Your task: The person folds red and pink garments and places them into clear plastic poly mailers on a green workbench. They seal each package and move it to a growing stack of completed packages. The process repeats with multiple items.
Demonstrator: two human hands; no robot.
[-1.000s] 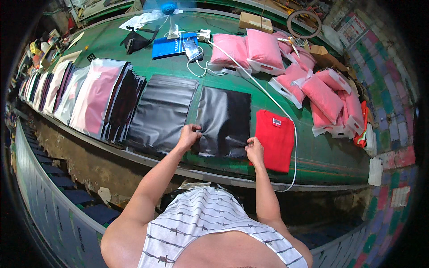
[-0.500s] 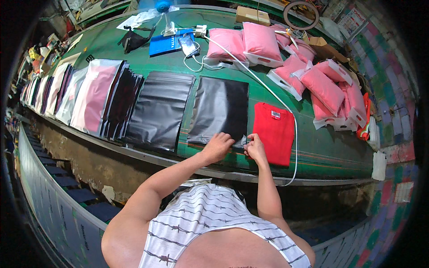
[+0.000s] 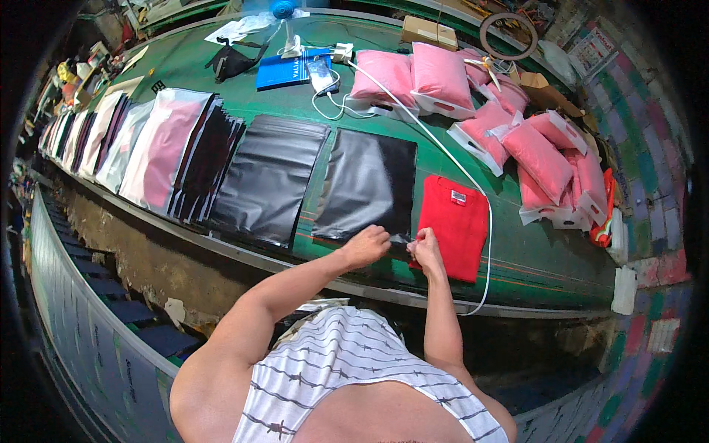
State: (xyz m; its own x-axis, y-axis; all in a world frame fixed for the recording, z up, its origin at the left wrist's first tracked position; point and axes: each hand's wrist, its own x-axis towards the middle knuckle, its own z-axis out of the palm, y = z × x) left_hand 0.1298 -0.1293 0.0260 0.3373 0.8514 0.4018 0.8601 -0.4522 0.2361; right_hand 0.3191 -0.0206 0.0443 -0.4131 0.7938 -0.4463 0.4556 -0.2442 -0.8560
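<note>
A black plastic bag (image 3: 367, 179) lies flat on the green table between my arms' reach. At its near edge is my left hand (image 3: 367, 246), fingers curled together; what they hold, if anything, is hidden. Close to the right of it, my right hand (image 3: 426, 250) pinches at the bag's near right corner, where a pale strip shows. A folded red shirt (image 3: 453, 227) with a white neck label lies just right of the bag, partly behind my right hand. To the left rests a stack of black plastic bags (image 3: 272, 177).
Overlapping bags (image 3: 159, 155), some with pink contents, line the left of the green table (image 3: 532, 269). Pink-filled pouches (image 3: 533, 159) are heaped at the right. A white cable (image 3: 450, 157) curves past the shirt. A blue box (image 3: 284, 73) and small fan (image 3: 283, 10) stand behind.
Both hands have stayed at the bag's near right corner, with small finger shifts. The lifted pale corner now shows less. The whole view has shifted slightly.
</note>
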